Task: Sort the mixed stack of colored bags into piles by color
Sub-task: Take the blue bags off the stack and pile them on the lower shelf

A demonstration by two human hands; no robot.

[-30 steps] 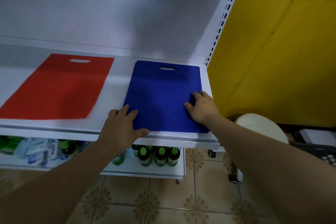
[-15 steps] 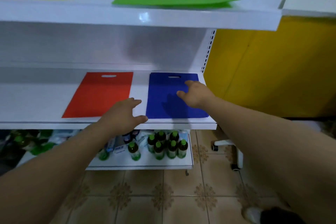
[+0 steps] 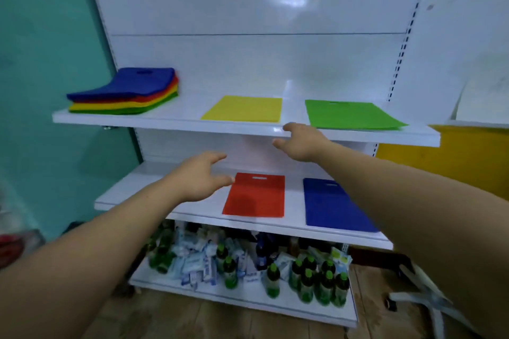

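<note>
Blue-topped mixed stack (image 3: 124,92) lies upper left, apart from both empty hands.

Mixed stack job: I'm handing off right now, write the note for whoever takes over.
Left hand open, empty, raised in front of the middle shelf.
Right hand open, empty, at the top shelf front edge.
Mixed stack sits top shelf far left, a blue bag on top.
Started: yellow bag and green bag on the top shelf; red bag and blue bag on the middle shelf.
Left: sort the rest of the stack onto matching colours.
</note>
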